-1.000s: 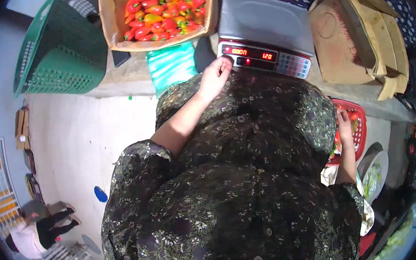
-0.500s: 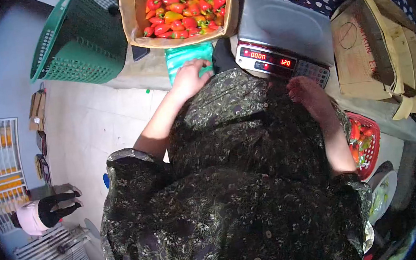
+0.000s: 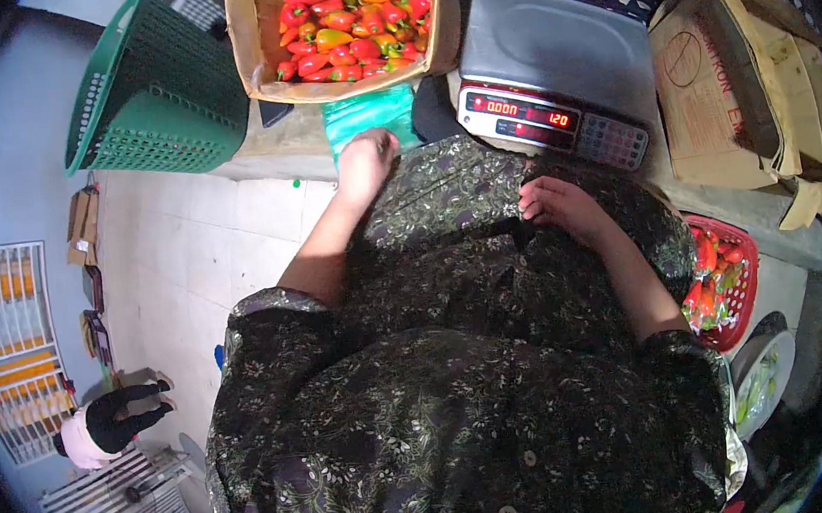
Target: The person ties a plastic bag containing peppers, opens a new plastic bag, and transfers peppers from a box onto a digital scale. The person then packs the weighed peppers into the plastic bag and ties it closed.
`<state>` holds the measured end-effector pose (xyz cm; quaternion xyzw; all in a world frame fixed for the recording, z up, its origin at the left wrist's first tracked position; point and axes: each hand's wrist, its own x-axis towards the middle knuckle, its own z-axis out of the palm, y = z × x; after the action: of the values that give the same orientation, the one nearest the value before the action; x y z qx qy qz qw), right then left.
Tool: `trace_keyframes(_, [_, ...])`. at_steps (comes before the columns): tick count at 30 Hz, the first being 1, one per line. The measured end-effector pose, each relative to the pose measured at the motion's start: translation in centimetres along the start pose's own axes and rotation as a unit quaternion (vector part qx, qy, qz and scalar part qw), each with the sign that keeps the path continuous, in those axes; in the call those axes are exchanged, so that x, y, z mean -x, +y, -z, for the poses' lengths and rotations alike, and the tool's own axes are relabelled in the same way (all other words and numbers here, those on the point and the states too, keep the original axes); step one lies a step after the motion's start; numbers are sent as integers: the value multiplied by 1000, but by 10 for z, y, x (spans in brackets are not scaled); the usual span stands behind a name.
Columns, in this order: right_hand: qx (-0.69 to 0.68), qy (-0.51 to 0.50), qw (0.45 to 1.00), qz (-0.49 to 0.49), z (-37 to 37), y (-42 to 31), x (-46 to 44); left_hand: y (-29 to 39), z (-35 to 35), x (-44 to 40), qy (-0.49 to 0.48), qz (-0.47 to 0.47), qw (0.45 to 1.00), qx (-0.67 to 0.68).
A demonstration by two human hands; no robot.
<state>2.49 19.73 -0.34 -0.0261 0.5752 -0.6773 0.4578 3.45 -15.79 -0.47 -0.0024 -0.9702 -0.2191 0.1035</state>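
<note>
My left hand (image 3: 366, 167) is at the near edge of a stack of shiny green plastic bags (image 3: 369, 112), its fingers curled in against the plastic. How much of the plastic is between the fingers is hidden. Over my lap, my right hand (image 3: 562, 206) has its fingers loosely bent together, with nothing visible in them. Just beyond it is a digital scale (image 3: 553, 40), its red display lit and its steel pan bare. Behind the bags stands a paper-lined box (image 3: 248, 55) holding many red and orange peppers (image 3: 349, 25).
A tall green basket (image 3: 166, 122) leans at the left. To the right are an open cardboard box (image 3: 703, 100), a red basket (image 3: 746, 289) with bagged peppers and a pale bowl (image 3: 772, 360). Farther left, a person (image 3: 101, 430) stands by white racks.
My right hand has moved from beside the scale's keypad to over my lap. My left hand has drawn back slightly, and its fingers have curled from lying spread on the green plastic.
</note>
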Motion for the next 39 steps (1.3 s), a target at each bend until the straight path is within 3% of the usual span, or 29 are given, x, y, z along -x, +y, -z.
trace_keyframes(5, [-16,-13,1000,22,1,6,-3,-10,16,-15,45,9,998,52])
trace_keyframes(8, [-9,-20,999,31,4,7,-3,-36,0,-6,-35,-22,998,-39])
trace_keyframes(9, [-6,-23,999,34,6,7,-3,-35,0,-2,-99,10,995,-31])
trace_keyframes(12, [-9,-15,1000,24,5,6,-1,-10,-14,21,-150,35,953,-261])
trace_keyframes(13, [-4,-12,1000,27,4,6,0,-11,-15,16,-249,95,937,-225])
trace_keyframes(17, [-3,-12,1000,25,5,8,-2,-9,-2,21,-252,18,943,-218])
trace_keyframes(22, [-1,-21,999,33,6,8,-5,6,26,12,-184,-40,958,-219])
trace_keyframes(27, [-13,-19,999,43,5,10,-1,37,40,21,-43,-61,994,-82])
trace_keyframes(30, [183,-21,976,117,-4,-9,6,62,50,20,-26,-94,994,49])
trace_keyframes(32, [174,-21,971,165,-42,-60,39,71,53,13,-46,-57,976,204])
trace_keyframes(34, [166,-99,934,302,-84,-116,79,88,65,10,-60,-13,957,283])
trace_keyframes(35, [174,-144,919,324,-100,-138,102,94,70,7,-77,31,941,328])
trace_keyframes(37, [161,-262,871,382,-124,-173,137,100,75,0,-51,18,929,366])
trace_keyframes(39, [37,-311,836,450,-147,-177,147,106,80,-6,-24,8,911,411])
